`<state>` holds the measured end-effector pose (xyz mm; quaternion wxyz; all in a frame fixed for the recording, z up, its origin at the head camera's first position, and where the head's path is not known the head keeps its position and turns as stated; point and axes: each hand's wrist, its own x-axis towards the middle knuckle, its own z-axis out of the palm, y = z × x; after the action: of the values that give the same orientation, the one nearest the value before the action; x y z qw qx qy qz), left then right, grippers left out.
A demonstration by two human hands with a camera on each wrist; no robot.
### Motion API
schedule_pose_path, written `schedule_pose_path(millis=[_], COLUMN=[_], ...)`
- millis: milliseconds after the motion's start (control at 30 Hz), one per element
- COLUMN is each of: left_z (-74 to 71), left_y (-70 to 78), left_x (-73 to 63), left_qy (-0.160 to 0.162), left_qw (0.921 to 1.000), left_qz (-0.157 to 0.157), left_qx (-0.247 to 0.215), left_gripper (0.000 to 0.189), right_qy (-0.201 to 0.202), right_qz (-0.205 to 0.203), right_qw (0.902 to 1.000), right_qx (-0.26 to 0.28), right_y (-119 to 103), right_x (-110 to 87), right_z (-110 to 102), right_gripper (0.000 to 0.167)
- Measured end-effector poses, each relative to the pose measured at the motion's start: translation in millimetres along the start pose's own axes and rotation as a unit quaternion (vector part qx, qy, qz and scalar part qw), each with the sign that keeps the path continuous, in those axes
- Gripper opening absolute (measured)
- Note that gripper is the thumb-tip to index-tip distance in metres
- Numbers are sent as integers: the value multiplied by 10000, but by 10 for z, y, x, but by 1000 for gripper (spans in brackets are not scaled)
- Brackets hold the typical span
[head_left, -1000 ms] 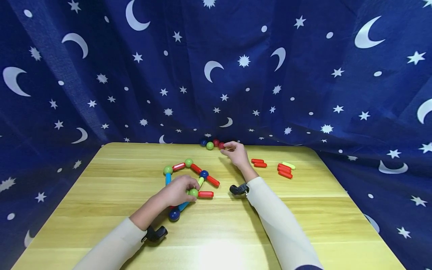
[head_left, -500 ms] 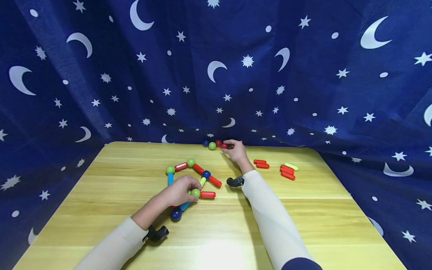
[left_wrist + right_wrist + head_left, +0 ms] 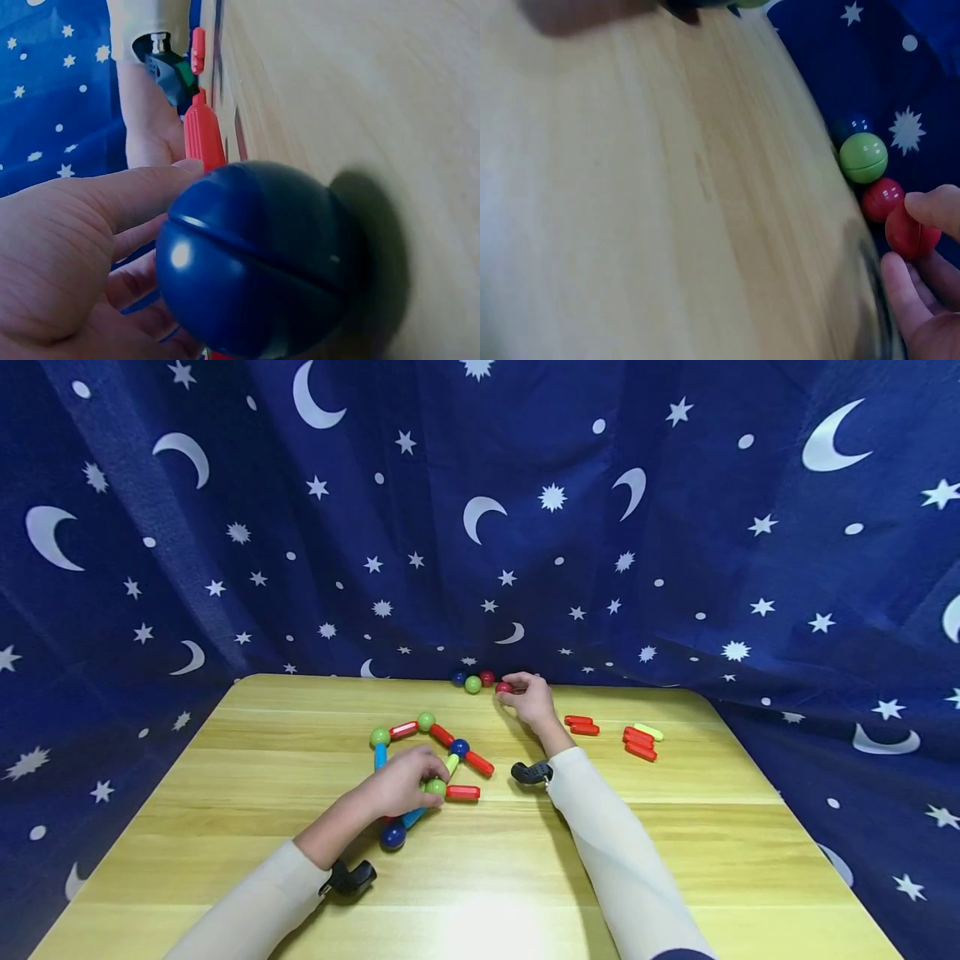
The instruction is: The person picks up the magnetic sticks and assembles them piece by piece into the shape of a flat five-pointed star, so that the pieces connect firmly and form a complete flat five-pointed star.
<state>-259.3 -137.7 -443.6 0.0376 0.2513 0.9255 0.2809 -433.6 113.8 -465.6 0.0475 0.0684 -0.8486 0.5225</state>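
Note:
My left hand point(image 3: 399, 782) pinches a green ball point(image 3: 436, 787) in a figure of magnetic balls and rods lying on the table. From that ball a red rod point(image 3: 462, 792) points right and a yellow-green rod point(image 3: 452, 764) runs up to a blue ball point(image 3: 460, 747). Another blue ball point(image 3: 255, 262) fills the middle of the left wrist view, hiding the left fingertips. At the table's back edge, my right hand point(image 3: 531, 700) pinches a red ball point(image 3: 913, 234) between thumb and fingers. Beside it sit another red ball point(image 3: 883, 199), a green ball point(image 3: 863, 157) and a dark blue ball point(image 3: 458, 678).
Two red rods point(image 3: 582, 729) lie right of my right hand. Farther right, several red rods point(image 3: 639, 743) lie with a yellow-green rod point(image 3: 648, 732). A blue curtain point(image 3: 600, 568) with moons and stars hangs behind the wooden table point(image 3: 675, 860).
My right hand has closed on the end red ball and drawn it slightly right, leaving a gap in the row. The left hand holds its place; the head view has shifted a little.

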Motion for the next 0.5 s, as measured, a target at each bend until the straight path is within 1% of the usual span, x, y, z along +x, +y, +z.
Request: schedule_pose_path(millis=[200,333,433,500], left_z=[6,10,12,14], left_y=[25,38,39,36], left_x=[29,54,69,76], left_qy=[88,71,-7,-138], left_qw=[9998,9992,9983,9971], left_qz=[180,367,565,706], left_qx=[94,124,142,250], left_gripper=[21,20,21,22], right_qy=[-141,-276,-448,-569], right_qz=[17,131,272,367], right_qw=[9996,9977,9947,9923], right_qx=[232,601,881,1039], right_y=[-18,-40,-36,-25], right_x=[-132,-285,-412,-500], right_z=[-58,-110,-146,-169], right_gripper=[41,43,45,46])
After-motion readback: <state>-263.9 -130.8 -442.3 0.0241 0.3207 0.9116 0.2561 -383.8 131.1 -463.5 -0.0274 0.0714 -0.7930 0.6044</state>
